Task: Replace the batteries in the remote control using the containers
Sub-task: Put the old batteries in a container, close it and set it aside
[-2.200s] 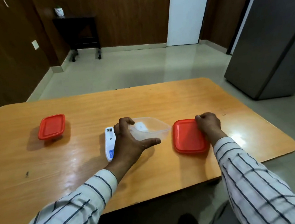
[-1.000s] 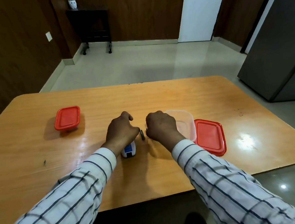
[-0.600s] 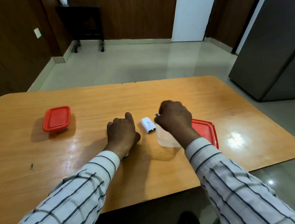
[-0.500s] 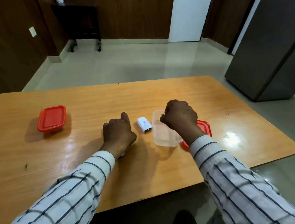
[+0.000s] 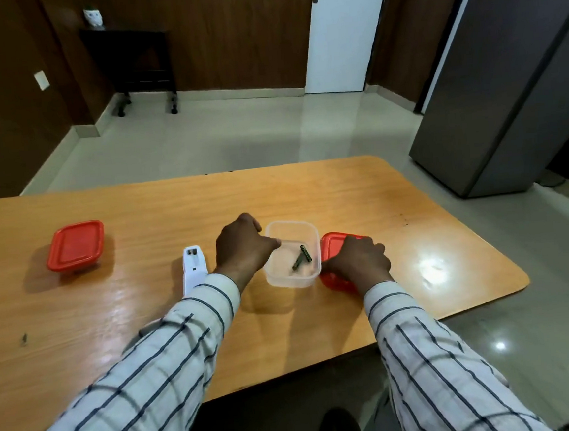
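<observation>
Batteries (image 5: 301, 256) lie crossed in the clear container (image 5: 295, 280).

A white remote (image 5: 194, 269) lies back-up with its battery bay open. At its 3 o'clock an open clear tub (image 5: 292, 253) holds two dark batteries (image 5: 301, 257), crossed. A red lid (image 5: 335, 245) lies at the tub's 3 o'clock; a red-lidded tub (image 5: 75, 245) sits at the remote's 10 o'clock.
</observation>
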